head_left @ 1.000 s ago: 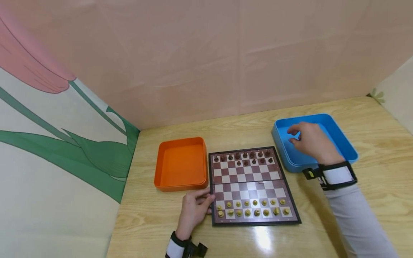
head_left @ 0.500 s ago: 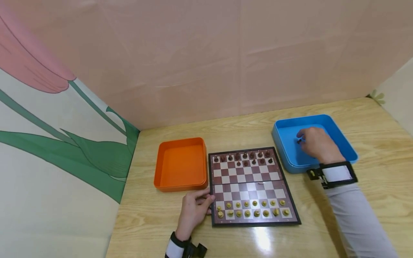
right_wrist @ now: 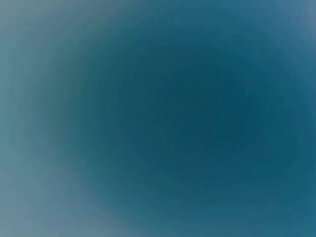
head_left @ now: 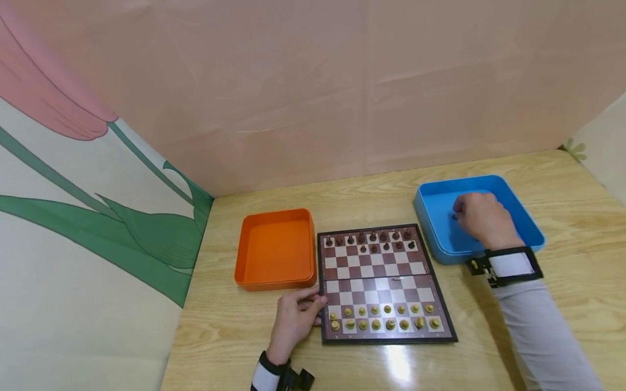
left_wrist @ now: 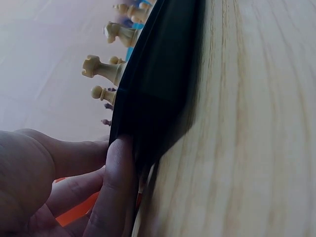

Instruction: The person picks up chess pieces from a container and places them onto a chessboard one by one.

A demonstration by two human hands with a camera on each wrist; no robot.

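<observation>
The chessboard point(head_left: 381, 263) lies flat, with pale gold chess pieces point(head_left: 390, 324) in two rows at the near end. Dark brown chess pieces point(head_left: 373, 237) stand at the far end, a full back row with a shorter row of pawns before it. My left hand point(head_left: 292, 320) pinches the board's left edge; in the left wrist view its thumb and a finger point(left_wrist: 118, 173) meet the black rim. Inside the blue tray point(head_left: 446, 236), my right hand point(head_left: 485, 220) curls its fingers at a small dark chess piece point(head_left: 455, 216), mostly hidden. The right wrist view is a blue blur.
An orange tray point(head_left: 276, 247) stands left of the board, just beyond my left hand. The wooden table point(head_left: 210, 326) ends at a draped pinkish backdrop point(head_left: 313, 136) behind. Right of the board, the blue tray stands close to its far corner.
My right hand has come lower into the blue tray and its fingers have drawn together at a dark chess piece. The left hand and the board stay put.
</observation>
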